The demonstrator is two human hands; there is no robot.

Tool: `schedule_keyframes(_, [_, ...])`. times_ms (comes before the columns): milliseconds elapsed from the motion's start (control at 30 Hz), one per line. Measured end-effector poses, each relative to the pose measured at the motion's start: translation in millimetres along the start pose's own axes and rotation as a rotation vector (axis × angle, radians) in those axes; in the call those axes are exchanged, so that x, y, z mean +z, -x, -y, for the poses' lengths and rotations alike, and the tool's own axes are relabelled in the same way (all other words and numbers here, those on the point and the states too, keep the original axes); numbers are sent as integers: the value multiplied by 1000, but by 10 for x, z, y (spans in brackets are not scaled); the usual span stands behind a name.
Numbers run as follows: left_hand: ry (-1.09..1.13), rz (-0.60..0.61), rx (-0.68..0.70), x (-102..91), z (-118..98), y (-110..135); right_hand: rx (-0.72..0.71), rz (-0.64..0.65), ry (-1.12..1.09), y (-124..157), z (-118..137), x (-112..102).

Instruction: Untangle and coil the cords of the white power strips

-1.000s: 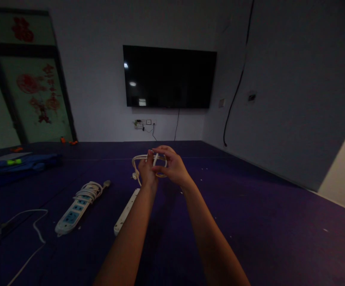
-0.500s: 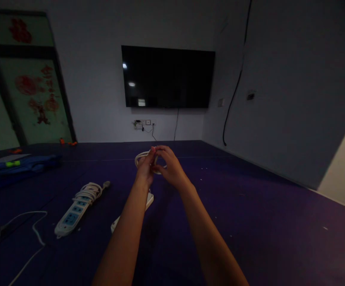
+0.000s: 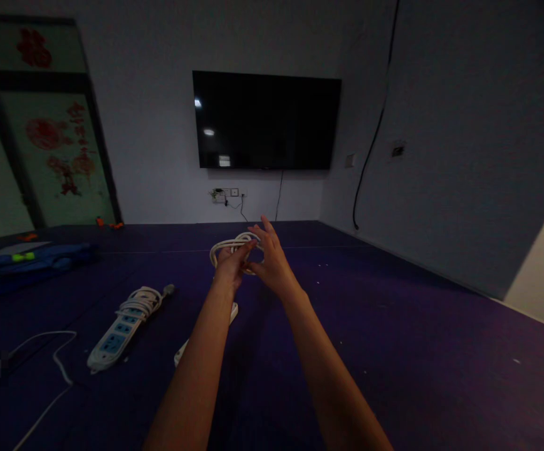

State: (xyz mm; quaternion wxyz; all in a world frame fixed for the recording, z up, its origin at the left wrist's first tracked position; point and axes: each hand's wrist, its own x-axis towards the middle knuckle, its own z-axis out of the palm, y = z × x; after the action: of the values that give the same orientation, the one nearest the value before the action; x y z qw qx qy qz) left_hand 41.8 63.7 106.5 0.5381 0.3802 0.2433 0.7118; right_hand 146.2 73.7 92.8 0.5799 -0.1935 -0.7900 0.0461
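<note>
A coiled white cable (image 3: 227, 247) is held up in front of me above the dark purple floor. My left hand (image 3: 229, 268) is closed around the coil from below. My right hand (image 3: 268, 263) touches the coil's right side, with its fingers partly stretched out and some curled on the loops. Below my left forearm lies the white power strip (image 3: 181, 354) that the cable seems to belong to, mostly hidden by the arm.
A second power strip (image 3: 122, 326) with its cable wound round it lies to the left. A loose white cord (image 3: 56, 357) trails at the lower left. Blue fabric (image 3: 27, 263) lies at far left. A wall television (image 3: 265, 119) hangs ahead.
The coil has grown tighter and rounder between my hands. My right hand's fingers have opened out and lifted. The strip under my arm has shifted slightly.
</note>
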Motion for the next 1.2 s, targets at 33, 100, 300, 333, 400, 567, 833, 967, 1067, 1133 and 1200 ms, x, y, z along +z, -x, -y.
schedule_keyframes(33, [-1,5,1,-12,9,-8,7,7,-16,-3,-5,-10])
schedule_keyframes(100, [2,9,0,-37,26,-22,27,5,-62,-11,-35,-31])
schedule_keyframes(300, [51,24,10,-55,69,-77,352,-270,-555,20,-285,-67])
schedule_keyframes(333, [66,26,17,-49,74,-88,451,-281,-640,44,-327,-70])
schedule_keyframes(400, [97,36,32,-40,79,-106,624,-180,-781,104,-384,-78])
schedule_keyframes(567, [177,51,99,-55,76,-130,709,1,-1043,200,-361,-112])
schedule_keyframes(833, [148,-4,195,-73,140,-151,715,-176,-790,94,-278,-5])
schedule_keyframes(967, [11,-4,244,-93,196,-165,743,-256,-651,78,-298,35])
schedule_keyframes(1067, [-62,12,242,-112,239,-173,741,-325,-540,102,-346,63])
schedule_keyframes(1133, [-91,24,221,-120,266,-175,741,-369,-451,129,-390,87])
schedule_keyframes(1200, [-125,31,204,-124,288,-176,756,-411,-343,159,-433,110])
